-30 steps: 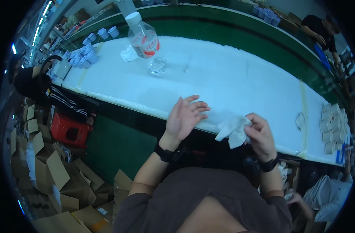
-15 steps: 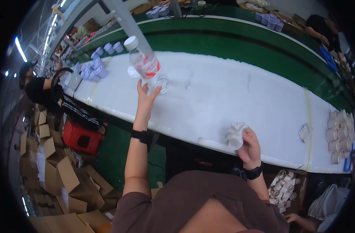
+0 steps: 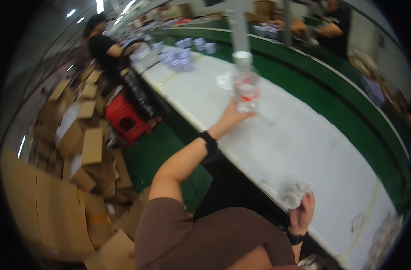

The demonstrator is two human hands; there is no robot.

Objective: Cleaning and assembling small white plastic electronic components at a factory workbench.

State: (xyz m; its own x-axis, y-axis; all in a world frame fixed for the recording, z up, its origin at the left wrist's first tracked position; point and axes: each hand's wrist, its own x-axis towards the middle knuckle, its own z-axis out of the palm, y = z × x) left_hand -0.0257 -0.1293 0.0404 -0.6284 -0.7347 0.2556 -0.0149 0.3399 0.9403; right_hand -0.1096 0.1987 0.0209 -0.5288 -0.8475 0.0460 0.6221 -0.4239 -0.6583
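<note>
A clear plastic bottle (image 3: 247,87) with a white cap and red-and-white label stands on the white-covered table (image 3: 277,139). My left hand (image 3: 233,118) is at its lower end, fingers and thumb on either side of the base; blur softens the contact. Near the table's front edge, my right hand (image 3: 303,210) pinches a crumpled white cloth (image 3: 296,194), held just over the surface. Behind the bottle on the left lies a small white piece (image 3: 224,81), too blurred to name.
Pale purple cups (image 3: 177,59) cluster at the table's far left. Beyond runs a green conveyor belt (image 3: 300,76). Open cardboard boxes (image 3: 93,146) and a red stool (image 3: 125,118) fill the left side. A person (image 3: 105,45) works at far left, another (image 3: 333,31) across the belt.
The view has swung left, so the table now slants across it. My left hand has closed in around the bottle's base. The right hand still holds the cloth.
</note>
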